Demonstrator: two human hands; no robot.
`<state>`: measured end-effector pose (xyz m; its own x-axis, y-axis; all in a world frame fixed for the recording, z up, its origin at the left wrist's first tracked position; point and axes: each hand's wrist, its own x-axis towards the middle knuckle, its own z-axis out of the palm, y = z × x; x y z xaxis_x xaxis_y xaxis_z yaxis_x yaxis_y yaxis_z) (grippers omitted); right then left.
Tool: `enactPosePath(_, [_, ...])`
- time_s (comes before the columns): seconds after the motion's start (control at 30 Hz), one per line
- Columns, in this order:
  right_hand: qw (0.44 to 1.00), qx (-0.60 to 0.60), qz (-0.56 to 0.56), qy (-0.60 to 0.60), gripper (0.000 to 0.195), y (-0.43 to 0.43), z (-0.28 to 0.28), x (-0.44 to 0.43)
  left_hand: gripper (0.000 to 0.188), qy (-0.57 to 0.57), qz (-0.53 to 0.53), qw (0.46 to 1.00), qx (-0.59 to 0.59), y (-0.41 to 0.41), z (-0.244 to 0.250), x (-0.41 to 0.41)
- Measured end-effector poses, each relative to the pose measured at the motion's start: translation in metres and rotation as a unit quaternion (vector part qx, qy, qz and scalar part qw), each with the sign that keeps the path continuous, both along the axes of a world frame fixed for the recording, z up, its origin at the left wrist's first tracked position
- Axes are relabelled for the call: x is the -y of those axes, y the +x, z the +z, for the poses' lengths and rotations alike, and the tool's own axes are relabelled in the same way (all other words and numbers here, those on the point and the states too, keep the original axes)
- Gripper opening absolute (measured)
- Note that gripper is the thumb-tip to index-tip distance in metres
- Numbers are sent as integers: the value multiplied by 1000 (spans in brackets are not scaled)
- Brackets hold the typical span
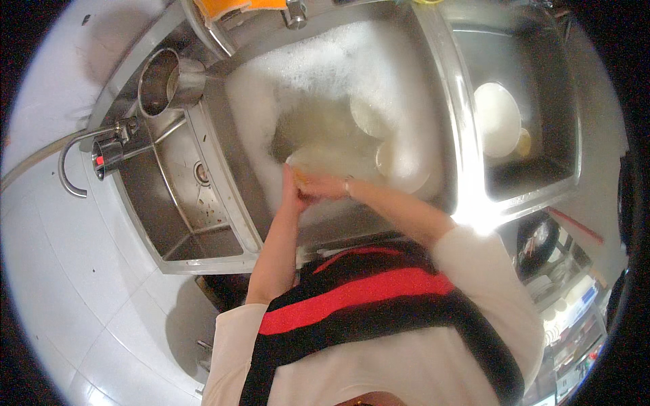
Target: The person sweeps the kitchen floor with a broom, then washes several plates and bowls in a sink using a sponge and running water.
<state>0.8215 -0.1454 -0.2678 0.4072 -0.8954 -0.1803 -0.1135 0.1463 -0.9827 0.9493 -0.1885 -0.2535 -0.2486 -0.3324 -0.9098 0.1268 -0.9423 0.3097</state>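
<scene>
Both my hands are together over the middle sink basin (442, 116), low above cloudy, foamy water (325, 122). My left hand (291, 190) grips the near-left rim of a pale dish (330, 157), blurred and partly under water. My right hand (325, 187) reaches across it, with a bracelet at the wrist. A small yellowish patch (300, 177) shows by its fingers, perhaps a sponge; the fingertips are blurred. Right of my hands, a pale round dish (368, 119) and another bowl-like dish (401, 165) lie partly sunk among the suds.
In the right basin (538, 177) stands a white oval dish (497, 119) beside a small yellowish item (523, 142). The left basin (167, 218) has food scraps round its drain (202, 173). A metal pot (172, 81), a curved faucet (71, 167) and an orange cloth (238, 6) stand near the rims.
</scene>
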Motion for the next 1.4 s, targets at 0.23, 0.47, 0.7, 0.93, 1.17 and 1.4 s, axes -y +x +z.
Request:
enactPosePath(0.23, [961,-85,-144,222,48,-65,76,2,62,-12,-40,998,43,37,22,30])
enactPosePath(0.47, [780,414,-271,382,40,-87,45,0,45,6,165,975,-152,27,64,2])
enactPosePath(0.7, [914,-191,-272,233,49,-73,-25,27,39,-76,138,982,-105,34,79,-6])
enactPosePath(0.93, [945,-86,-227,217,43,-37,-61,-14,43,-147,100,982,-64,31,71,-6])
enactPosePath(1.17, [922,-183,-286,-183,37,-7,102,-1,41,-151,-87,974,147,20,61,-10])
enactPosePath(1.4, [982,-113,-148,26,45,-24,3,84,42,-198,-83,973,88,11,110,-15])
